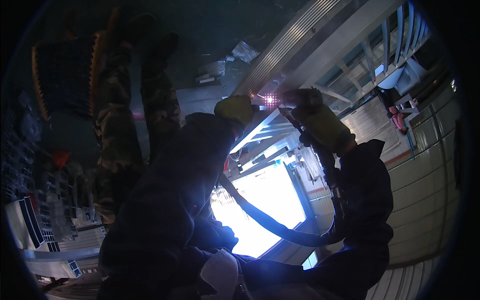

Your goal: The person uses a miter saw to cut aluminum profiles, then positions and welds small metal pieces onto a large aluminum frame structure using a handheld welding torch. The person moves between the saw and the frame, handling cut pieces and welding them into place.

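Note:
My right hand (326, 129), in a yellow-green glove, is wrapped round a dark welding torch (303, 98). From it a thick black hose (280, 229) hangs down and loops to the left. A bright pinkish-white spark (270, 100) glows off the torch's front, at the edge of a silvery metal frame (320, 47) with ribbed rails. Left of the spark, my left hand (235, 110), gloved alike, is closed close to the frame's edge; its fingertips and whatever they hold are hidden. Dark sleeves cover both of my arms.
Slatted metal bars (395, 37) run off at the upper right. Legs in camouflage trousers (117, 120) show at left, near a dark orange-edged object (65, 75). Clear plastic scraps (244, 51) lie on the dark floor. A bright opening (265, 205) glares below; a person in pink (398, 120) is far right.

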Available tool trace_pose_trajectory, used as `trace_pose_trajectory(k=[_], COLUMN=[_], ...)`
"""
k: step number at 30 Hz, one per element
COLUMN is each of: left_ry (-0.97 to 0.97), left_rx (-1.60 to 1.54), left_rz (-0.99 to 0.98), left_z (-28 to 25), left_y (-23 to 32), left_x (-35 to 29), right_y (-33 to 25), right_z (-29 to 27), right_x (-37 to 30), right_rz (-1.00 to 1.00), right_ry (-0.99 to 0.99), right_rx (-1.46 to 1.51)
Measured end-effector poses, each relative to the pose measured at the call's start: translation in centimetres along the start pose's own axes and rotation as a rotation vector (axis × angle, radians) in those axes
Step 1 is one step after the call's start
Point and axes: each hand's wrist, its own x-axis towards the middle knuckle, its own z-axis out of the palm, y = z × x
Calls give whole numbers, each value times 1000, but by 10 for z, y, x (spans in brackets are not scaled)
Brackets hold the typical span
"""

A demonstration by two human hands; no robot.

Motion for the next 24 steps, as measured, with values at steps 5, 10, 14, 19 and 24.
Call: trace_pose_trajectory(k=[5,10,14,19,24], left_ry=[-74,-42,-33,-42,-36], left_rx=[31,35,17,14,31], left_rz=[-32,-22,-23,-37,-16], left_z=[-12,-10,-14,-14,-11], left_y=[5,5,7,6,5], left_x=[-1,-1,-4,-3,-4], right_y=[-18,-21,-6,-28,-8], right_z=[-1,-4,2,-3,5], right_x=[5,7,3,5,-7], right_rz=[457,366,132,515,91], right_ry=[-6,-6,12,-9,55], right_rx=[328,272,110,381,148])
